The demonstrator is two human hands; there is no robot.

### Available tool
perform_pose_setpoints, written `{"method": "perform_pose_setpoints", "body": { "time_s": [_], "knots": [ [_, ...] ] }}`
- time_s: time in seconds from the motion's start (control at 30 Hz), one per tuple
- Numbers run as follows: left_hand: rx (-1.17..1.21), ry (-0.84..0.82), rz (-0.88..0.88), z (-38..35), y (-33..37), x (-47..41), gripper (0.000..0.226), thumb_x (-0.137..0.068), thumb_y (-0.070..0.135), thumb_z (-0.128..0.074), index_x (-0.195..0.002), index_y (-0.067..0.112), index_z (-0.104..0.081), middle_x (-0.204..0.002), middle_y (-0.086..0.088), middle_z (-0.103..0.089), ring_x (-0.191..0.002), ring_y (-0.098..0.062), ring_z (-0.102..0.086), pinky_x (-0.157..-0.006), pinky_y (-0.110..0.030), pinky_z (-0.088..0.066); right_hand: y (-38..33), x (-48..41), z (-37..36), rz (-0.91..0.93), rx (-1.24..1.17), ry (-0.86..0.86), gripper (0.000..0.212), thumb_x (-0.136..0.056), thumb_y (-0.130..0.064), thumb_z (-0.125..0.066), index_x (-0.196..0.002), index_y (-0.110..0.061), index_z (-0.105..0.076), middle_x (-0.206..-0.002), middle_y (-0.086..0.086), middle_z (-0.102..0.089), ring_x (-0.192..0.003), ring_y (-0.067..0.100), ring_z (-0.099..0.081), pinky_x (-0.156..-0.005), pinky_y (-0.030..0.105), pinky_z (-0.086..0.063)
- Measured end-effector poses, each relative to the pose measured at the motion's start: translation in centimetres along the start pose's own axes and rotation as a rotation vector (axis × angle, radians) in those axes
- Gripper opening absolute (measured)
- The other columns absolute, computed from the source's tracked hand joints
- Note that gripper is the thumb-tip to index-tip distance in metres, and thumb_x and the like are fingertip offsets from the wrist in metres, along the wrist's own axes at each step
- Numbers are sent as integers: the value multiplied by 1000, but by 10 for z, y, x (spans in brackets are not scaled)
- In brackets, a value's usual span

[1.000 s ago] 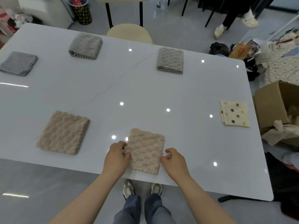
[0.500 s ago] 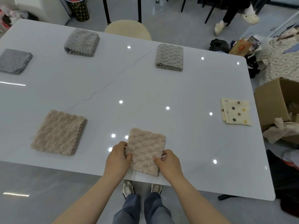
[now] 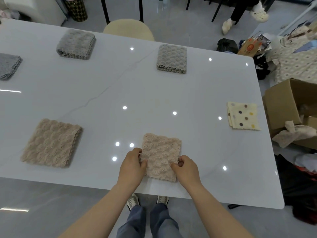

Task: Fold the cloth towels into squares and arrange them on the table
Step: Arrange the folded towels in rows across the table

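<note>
Where the near edge of the white table (image 3: 223,186) crosses the lower centre of the frame, a small folded beige towel (image 3: 162,156) is laid flat and is gripped at both sides. Its left edge is pinched by the left hand (image 3: 132,166), thumb on top and fingers curled onto the pile; its right edge is pinched likewise by the right hand (image 3: 186,170), fingers bent and drawn close together. Beneath the table edge, blue trouser legs (image 3: 147,222) and two sneakers (image 3: 133,200) are seen.

At lower left, well apart from the held piece, a larger folded beige towel (image 3: 51,143) is placed flat. At right of centre, near the table's right edge, a cream polka-dot cloth (image 3: 243,116) is laid as a folded square.

Farther off, a folded grey towel (image 3: 172,58) is set in the upper centre, another thick grey towel (image 3: 76,44) in the upper left, and a thinner grey cloth (image 3: 8,65) is cut by the left border.

Beyond the table's far edge, a cream stool seat (image 3: 128,30) is found. Off the right side, an open cardboard box (image 3: 284,107) with pale cloth spilling from it is recorded on the floor.
</note>
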State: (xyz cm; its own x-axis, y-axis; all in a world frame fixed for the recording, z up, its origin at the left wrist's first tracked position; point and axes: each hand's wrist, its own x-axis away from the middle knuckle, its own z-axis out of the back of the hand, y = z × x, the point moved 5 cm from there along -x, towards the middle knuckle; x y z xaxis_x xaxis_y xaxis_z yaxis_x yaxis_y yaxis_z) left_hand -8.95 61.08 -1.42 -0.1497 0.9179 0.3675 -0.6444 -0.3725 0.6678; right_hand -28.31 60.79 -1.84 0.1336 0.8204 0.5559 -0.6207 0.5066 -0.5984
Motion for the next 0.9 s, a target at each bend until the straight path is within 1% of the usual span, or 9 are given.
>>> {"method": "perform_pose_setpoints", "body": {
  "time_s": [0.1, 0.2, 0.27, 0.4, 0.5, 0.63, 0.73, 0.83, 0.9],
  "knots": [
    [4, 5, -8, -3, 8, -4, 19, -88, 14, -54, -107, 15, -55, -97, -1, -57, -80, -11, -53, -60, -11, -35, 2, -3, 5, 4, -4, 5, 21, -90, -20, -61, -75, -17, -45, -71, -7, -47, -65, 8, -43, -53, 18, -31],
    [8, 3, -9, -5, 12, -8, 18, -88, 13, -54, -106, 15, -56, -96, -1, -57, -80, -12, -53, -61, -8, -35, 4, -7, 8, 5, -21, 15, 20, -91, -19, -59, -77, -17, -46, -71, -8, -46, -62, 4, -42, -52, 16, -30],
    [5, 3, -11, -6, 14, -11, 19, -88, 14, -54, -107, 14, -56, -97, -2, -57, -81, -13, -54, -62, -9, -37, 3, -9, 11, 11, -25, 24, 16, -92, -20, -58, -80, -16, -48, -72, -8, -47, -63, 3, -42, -52, 15, -31],
    [5, -5, -7, -11, 19, -13, 20, -89, 15, -54, -109, 15, -55, -99, -2, -58, -84, -15, -55, -66, -22, -39, 4, -12, 16, 7, -30, 51, 18, -92, -21, -57, -78, -20, -46, -72, -9, -47, -64, 6, -45, -53, 17, -31],
    [1, -10, -9, -14, 21, -15, 21, -89, 17, -55, -110, 15, -55, -100, -2, -58, -84, -14, -55, -69, -23, -39, 6, -13, 18, 1, -24, 50, 12, -93, -22, -56, -86, -15, -49, -73, -8, -48, -64, 6, -45, -55, 19, -33],
    [-8, -18, -20, -15, 23, -14, 20, -89, 17, -55, -109, 15, -55, -100, -3, -58, -85, -16, -55, -72, -26, -45, 8, -12, 21, -1, -44, 55, 12, -93, -22, -56, -86, -14, -50, -73, -8, -49, -64, 4, -45, -55, 18, -33],
    [-10, -25, -20, -16, 23, -12, 21, -89, 18, -55, -110, 15, -54, -100, -3, -57, -84, -15, -54, -70, -25, -42, 10, -10, 20, -9, -48, 63, 12, -94, -22, -56, -86, -14, -50, -72, -7, -49, -65, 7, -46, -56, 19, -35],
    [-5, -24, -20, -17, 23, -10, 21, -89, 18, -55, -110, 15, -54, -100, -2, -56, -84, -15, -54, -69, -23, -39, 12, -8, 19, -17, -60, 69, 13, -94, -23, -55, -88, -13, -51, -71, -6, -49, -69, 13, -48, -61, 25, -38],
    [-2, -26, -15, -17, 23, -8, 21, -89, 18, -55, -110, 15, -54, -100, -2, -56, -84, -15, -54, -68, -23, -39, 13, -7, 18, -24, -81, 69, 12, -95, -23, -54, -89, -13, -51, -71, -5, -50, -68, 12, -48, -62, 26, -39]
  ]
}}
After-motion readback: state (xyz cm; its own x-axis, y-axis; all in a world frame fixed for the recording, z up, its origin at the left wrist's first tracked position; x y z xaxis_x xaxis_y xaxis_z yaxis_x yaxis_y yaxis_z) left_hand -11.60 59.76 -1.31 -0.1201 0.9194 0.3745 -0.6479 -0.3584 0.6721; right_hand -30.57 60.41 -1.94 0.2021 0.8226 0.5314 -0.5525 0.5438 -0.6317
